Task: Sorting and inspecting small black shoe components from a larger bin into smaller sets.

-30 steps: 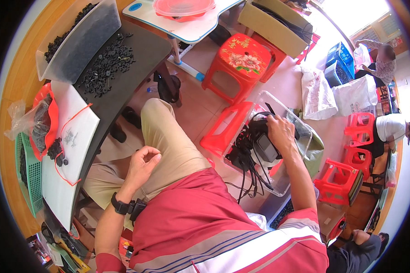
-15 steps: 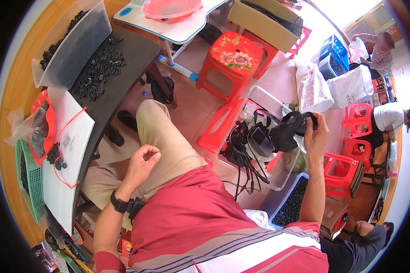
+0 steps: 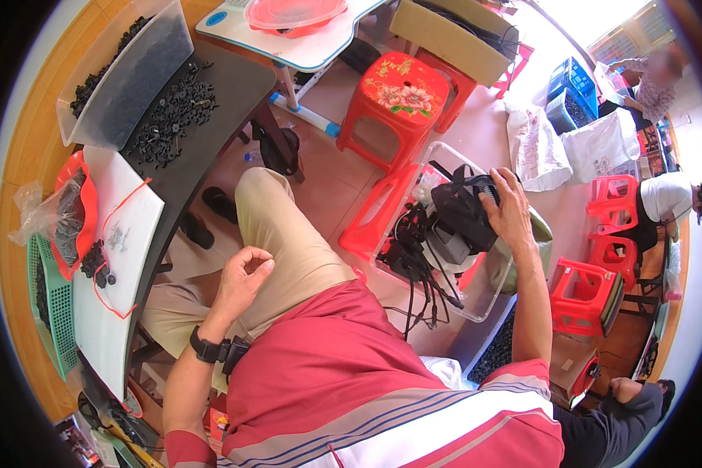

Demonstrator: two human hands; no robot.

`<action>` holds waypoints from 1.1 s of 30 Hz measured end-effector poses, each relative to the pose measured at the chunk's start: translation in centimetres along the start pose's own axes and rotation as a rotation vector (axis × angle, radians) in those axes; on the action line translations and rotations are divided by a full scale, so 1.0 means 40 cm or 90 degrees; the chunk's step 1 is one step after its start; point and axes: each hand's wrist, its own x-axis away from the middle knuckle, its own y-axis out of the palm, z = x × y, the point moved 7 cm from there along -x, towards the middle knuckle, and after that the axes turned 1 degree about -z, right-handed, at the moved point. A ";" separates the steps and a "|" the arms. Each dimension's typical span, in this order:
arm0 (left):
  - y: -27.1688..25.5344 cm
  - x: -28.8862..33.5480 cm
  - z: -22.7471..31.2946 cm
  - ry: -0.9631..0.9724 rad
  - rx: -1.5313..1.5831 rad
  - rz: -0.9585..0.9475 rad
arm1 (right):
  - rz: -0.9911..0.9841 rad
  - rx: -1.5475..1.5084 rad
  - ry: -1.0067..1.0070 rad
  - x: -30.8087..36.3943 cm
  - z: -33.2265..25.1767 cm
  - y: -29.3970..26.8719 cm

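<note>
1. While the left hand (image 3: 244,285) hangs above the lap with nothing in it, its fingers curl loosely and the thumb stands slightly apart from the forefinger; a black wristband (image 3: 204,347) circles that wrist.
2. The right hand (image 3: 511,209) lies against the right side of a black fabric item (image 3: 462,204), which sits in a clear tub (image 3: 474,318); whether the fingers are clamped on it or merely resting cannot be told, as the palm side is turned away.
3. The fabric item (partly mesh, by its look) hides some of a grey boxy device (image 3: 447,244); black cables (image 3: 429,300) tangle beside it and trail past the tub's near rim; whatever lies deeper is hard to make out.
4. The right forearm covers part of a bin (image 3: 498,347) of black pieces; a red stool (image 3: 378,214) shows beside the tub, partly hidden by it.
5. The dark table (image 3: 242,82) runs its curved edge well apart from the left hand; tiled floor (image 3: 320,179) shows between the knee and the stool; white sacks (image 3: 537,148) stand beyond the right hand.
</note>
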 end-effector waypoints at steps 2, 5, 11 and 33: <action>0.001 0.001 0.000 -0.007 0.002 -0.001 | 0.052 -0.011 -0.019 0.013 -0.025 0.004; 0.002 0.001 -0.011 -0.024 0.016 0.013 | 0.039 -0.063 -0.009 0.061 -0.058 0.005; 0.012 -0.014 -0.018 -0.014 0.018 -0.011 | -0.501 -0.250 0.170 0.277 -0.008 0.190; 0.045 -0.005 0.030 -0.036 0.036 -0.043 | -0.329 -0.297 0.303 0.410 0.011 0.074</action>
